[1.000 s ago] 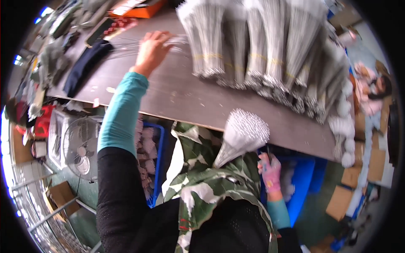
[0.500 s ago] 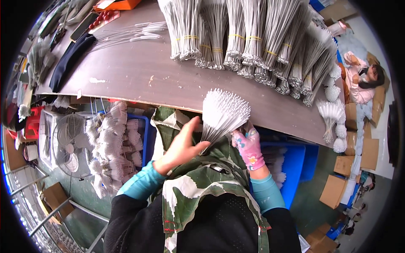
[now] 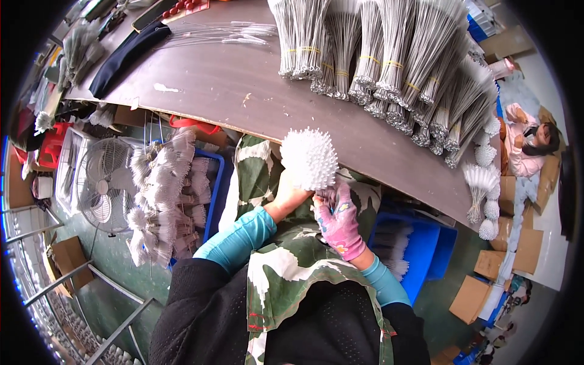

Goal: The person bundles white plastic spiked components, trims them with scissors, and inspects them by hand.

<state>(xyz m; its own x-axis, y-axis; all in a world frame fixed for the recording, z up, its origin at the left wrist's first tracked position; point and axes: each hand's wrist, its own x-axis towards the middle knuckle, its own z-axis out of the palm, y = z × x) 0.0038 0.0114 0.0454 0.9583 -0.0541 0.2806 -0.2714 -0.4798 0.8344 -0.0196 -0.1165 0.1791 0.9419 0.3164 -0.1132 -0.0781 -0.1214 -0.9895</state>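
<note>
A tight bundle of thin wire brushes [image 3: 309, 159] with white bristle tips is held in front of my apron, by the table's near edge. Its tips face up toward me and hide the stems beneath. My bare left hand [image 3: 291, 196] wraps around the bundle's left side, its fingers mostly hidden behind the white heads. Just below the tips, my right hand [image 3: 338, 220], in a pink flowered glove, has its fingers bent in against the underside of the same bundle. The camouflage apron [image 3: 298, 267] lies across my lap behind both hands.
Banded bundles of wire brushes [image 3: 389, 61] are piled on the brown table [image 3: 219, 103]. Loose brushes [image 3: 213, 33] and a dark cloth sleeve [image 3: 125, 59] lie further left. Blue bins [image 3: 420, 249] stand below at right, a fan [image 3: 106, 182] at left. A person in pink [image 3: 524, 143] sits far right.
The bundle has tilted so its tips face up toward me. My left hand, earlier spread beside the stems, has closed around it. My right hand has moved slightly left, and the view has shifted.
</note>
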